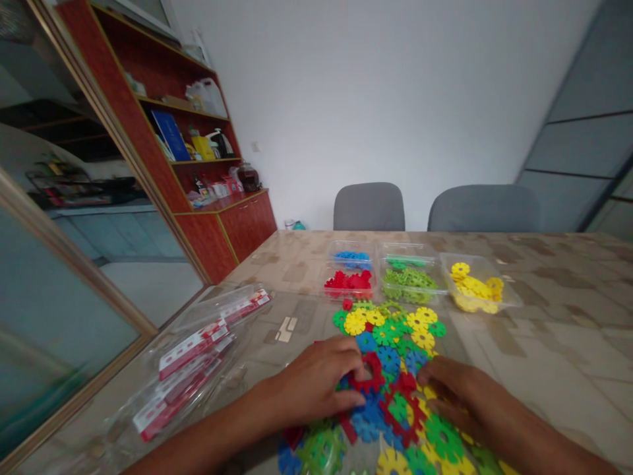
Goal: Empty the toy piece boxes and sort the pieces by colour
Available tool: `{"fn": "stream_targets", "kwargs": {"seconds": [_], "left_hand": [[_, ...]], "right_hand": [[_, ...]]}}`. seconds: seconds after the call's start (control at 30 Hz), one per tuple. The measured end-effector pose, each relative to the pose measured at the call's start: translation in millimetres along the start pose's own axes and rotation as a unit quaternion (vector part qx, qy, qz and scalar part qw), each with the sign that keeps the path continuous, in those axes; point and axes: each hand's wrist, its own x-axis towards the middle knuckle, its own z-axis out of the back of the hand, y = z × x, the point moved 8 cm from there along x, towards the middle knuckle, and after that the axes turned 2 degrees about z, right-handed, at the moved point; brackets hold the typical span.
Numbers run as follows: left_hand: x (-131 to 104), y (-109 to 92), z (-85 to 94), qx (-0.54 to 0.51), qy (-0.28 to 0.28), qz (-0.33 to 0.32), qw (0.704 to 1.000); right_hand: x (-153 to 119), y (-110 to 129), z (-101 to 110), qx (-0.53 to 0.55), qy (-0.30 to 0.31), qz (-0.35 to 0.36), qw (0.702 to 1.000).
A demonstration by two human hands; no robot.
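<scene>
A loose heap of plastic snowflake building discs, in red, blue, green and yellow, is spread on the table before me. My left hand (329,376) is at the left of the heap, thumb and bent fingers closed around the edge of a red ring-shaped piece (374,373). Over the heap's right side, my right hand (457,389) has curved fingers spread apart, fingertips at a blue disc (415,360); nothing shows held in it. Another red ring piece (418,422) lies between the hands, beside a large green disc (444,437).
Behind the heap stand clear plastic boxes of sorted pieces: blue (352,257), red (349,284), green (409,284) and yellow (475,290). Clear packaging with red-and-white labels (192,346) lies on the table's left. Two grey chairs (369,208) stand at the far edge.
</scene>
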Motion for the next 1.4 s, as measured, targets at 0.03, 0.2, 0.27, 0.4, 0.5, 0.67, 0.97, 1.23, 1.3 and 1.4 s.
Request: {"fn": "stream_targets", "kwargs": {"seconds": [0.03, 0.2, 0.27, 0.4, 0.5, 0.67, 0.97, 1.23, 1.3, 1.4], "left_hand": [[0.6, 1.1, 4.6, -0.006, -0.021, 0.009, 1.0], [6.8, 0.9, 0.0, -0.011, -0.051, 0.013, 0.999], [8.6, -3.9, -7.9, -0.02, -0.052, -0.009, 0.998], [10.4, -19.5, -24.8, -0.037, -0.019, -0.064, 0.997], [13.8, -27.2, -30.7, -0.032, 0.002, -0.077, 0.997], [23.4, -37.3, -34.3, 0.02, 0.028, -0.107, 0.994], [27.4, -39.3, -37.4, 0.073, 0.041, -0.109, 0.99], [28.1, -40.5, -28.8, 0.075, 0.002, -0.121, 0.99], [28.2, -36.8, -17.3, 0.081, -0.015, -0.105, 0.991], [32.1, -22.3, 10.1, 0.087, -0.05, -0.075, 0.992]], "right_hand": [[0.1, 0.5, 0.0, 0.002, 0.001, 0.001, 1.0], [1.2, 3.8, 1.4, 0.006, 0.005, -0.008, 1.0], [1.8, 7.2, 3.3, 0.021, -0.003, 0.008, 1.0], [2.4, 7.4, 7.3, 0.081, -0.005, 0.025, 0.996], [2.8, -1.8, 13.3, 0.074, -0.018, 0.003, 0.997], [4.5, -12.4, 17.2, 0.034, -0.031, -0.003, 0.999], [5.1, -9.7, 18.1, 0.039, -0.039, 0.018, 0.998], [6.1, -18.6, 10.3, 0.068, -0.013, 0.013, 0.998], [5.7, -19.9, 9.5, 0.07, -0.015, 0.012, 0.997], [5.1, -22.5, 8.9, 0.066, -0.022, 0.01, 0.998]]}}
